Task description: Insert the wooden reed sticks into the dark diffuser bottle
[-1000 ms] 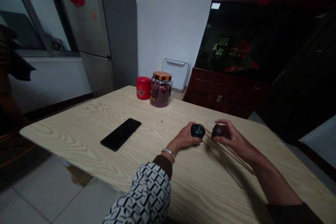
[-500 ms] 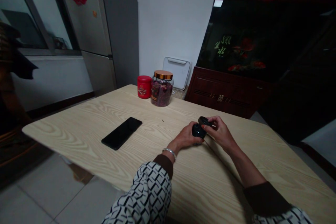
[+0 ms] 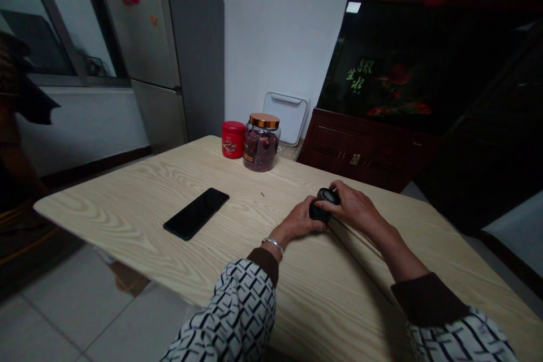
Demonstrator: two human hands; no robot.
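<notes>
A small dark round jar (image 3: 319,212) stands on the light wooden table (image 3: 169,181). My left hand (image 3: 299,220) is wrapped round its body from the left. My right hand (image 3: 354,206) presses a dark lid (image 3: 328,195) down on top of the jar, fingers closed over it. Thin brown sticks (image 3: 360,243) lie on the table beneath my right forearm, partly hidden by it.
A black phone (image 3: 196,213) lies flat to the left. A red tin (image 3: 233,139) and a glass jar with a copper lid (image 3: 261,142) stand at the far edge. A fridge (image 3: 169,51) and a dark fish tank cabinet (image 3: 382,102) stand behind.
My right hand carried the lid from the right side of the jar over onto its top. My left hand stayed on the jar.
</notes>
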